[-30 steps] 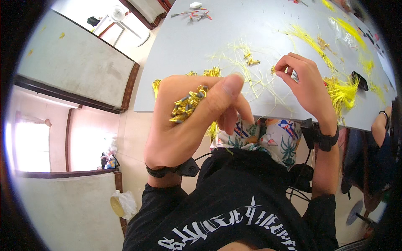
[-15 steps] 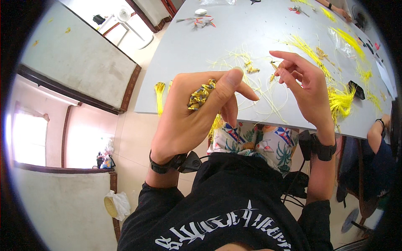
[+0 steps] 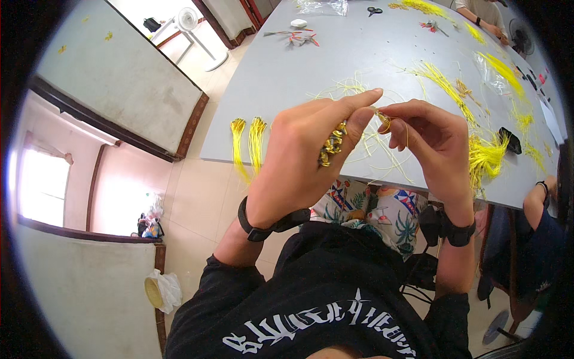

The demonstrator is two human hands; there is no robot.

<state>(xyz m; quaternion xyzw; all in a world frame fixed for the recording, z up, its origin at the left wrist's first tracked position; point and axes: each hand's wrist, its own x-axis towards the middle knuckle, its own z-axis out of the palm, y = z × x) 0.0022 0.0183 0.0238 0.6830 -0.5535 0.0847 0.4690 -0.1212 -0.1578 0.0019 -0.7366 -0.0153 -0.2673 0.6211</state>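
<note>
Bunch of gold-and-grey pcs (image 3: 332, 143) clamped in L hand (image 3: 299, 140), R hand (image 3: 441, 136) pinching a small gold pc (image 3: 383, 121) right by L fingertips over the table (image 3: 359, 48), w/ loose pale threads (image 3: 385, 158) below & two yellow bundles (image 3: 256, 140) off to the left, ends overhanging the near edge.

On the table (image 3: 359, 54), strand bundles (image 3: 256, 143) lie left and right, scissors (image 3: 375, 11) farther back.

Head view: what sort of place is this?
Probably a small handicraft workroom: a large grey table carries bundled yellow strands and scissors, with a co-worker's hand at its far side.
</note>
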